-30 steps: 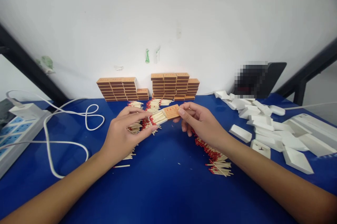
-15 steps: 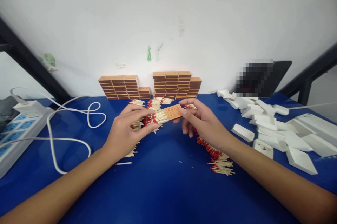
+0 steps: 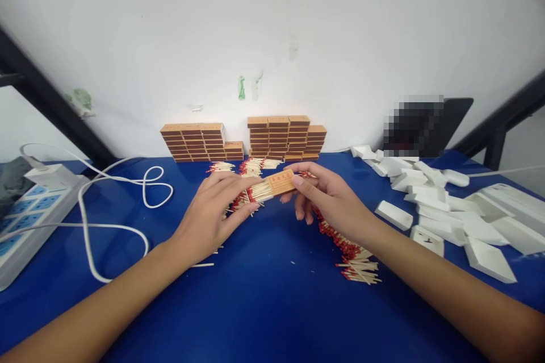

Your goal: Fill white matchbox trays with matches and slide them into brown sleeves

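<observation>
A flat orange cardboard matchbox sleeve with red print is held just above the glossy blue counter, with an inner tray of thin, pale, red-tipped sticks jutting from its left end. The left hand, palm down, has its fingers clamped along the inner tray. The right hand pinches the matchbox sleeve between thumb and forefinger, its other fingers curled under. Loose matches litter the counter beneath, and stacked matchboxes line the wall.
</observation>
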The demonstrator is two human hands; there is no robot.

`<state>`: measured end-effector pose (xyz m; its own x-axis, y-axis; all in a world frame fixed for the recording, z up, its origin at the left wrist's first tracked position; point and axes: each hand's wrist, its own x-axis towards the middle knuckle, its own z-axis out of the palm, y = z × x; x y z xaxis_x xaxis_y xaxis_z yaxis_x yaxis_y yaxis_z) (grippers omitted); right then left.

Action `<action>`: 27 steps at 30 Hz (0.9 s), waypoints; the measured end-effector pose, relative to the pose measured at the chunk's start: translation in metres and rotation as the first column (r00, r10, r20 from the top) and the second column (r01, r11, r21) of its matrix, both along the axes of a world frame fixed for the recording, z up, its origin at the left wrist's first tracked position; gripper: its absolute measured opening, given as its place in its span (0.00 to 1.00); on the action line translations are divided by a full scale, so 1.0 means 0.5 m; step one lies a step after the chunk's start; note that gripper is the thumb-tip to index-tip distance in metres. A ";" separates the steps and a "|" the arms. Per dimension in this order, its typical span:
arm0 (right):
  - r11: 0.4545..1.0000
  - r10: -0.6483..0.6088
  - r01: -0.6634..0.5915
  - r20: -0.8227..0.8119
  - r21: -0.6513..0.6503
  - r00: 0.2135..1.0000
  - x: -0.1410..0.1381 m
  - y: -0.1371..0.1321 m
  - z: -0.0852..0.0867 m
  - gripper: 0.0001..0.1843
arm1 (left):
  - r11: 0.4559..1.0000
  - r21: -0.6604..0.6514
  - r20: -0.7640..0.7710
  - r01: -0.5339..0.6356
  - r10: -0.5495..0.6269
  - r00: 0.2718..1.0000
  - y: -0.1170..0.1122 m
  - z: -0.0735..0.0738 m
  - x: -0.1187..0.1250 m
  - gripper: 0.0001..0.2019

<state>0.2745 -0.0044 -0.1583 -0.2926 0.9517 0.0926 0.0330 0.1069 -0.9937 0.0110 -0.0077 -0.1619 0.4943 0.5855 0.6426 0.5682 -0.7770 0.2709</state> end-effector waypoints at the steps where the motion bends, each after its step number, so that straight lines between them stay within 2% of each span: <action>1: 1.000 0.003 -0.003 -0.007 -0.013 1.000 0.000 0.001 -0.001 0.26 | 0.999 0.010 -0.030 0.030 -0.030 0.999 0.000 0.000 0.000 0.20; 4: 0.999 0.005 -0.006 -0.026 -0.036 1.000 -0.001 0.002 -0.005 0.26 | 0.997 0.029 -0.059 0.073 -0.072 0.996 0.002 -0.002 -0.001 0.18; 11: 0.996 0.023 -0.025 -0.024 -0.082 0.999 -0.006 -0.004 -0.002 0.24 | 0.993 0.085 -0.081 0.080 -0.073 0.994 0.003 -0.006 -0.004 0.16; 17: 0.994 0.066 -0.071 -0.055 -0.084 0.996 -0.011 -0.014 0.002 0.25 | 1.000 0.023 -0.003 0.013 -0.013 1.000 -0.004 -0.005 -0.001 0.21; 27: 0.968 0.238 -0.244 -0.088 -0.055 0.967 -0.019 -0.024 -0.016 0.24 | 0.999 -0.046 0.059 0.023 -0.021 0.998 -0.009 -0.009 -0.003 0.24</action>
<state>0.2649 -0.0165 -0.1664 -0.5081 0.8588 0.0657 -0.0660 0.0372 -0.9971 0.0093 -0.0119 -0.1662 0.4699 0.6050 0.6428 0.5333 -0.7748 0.3395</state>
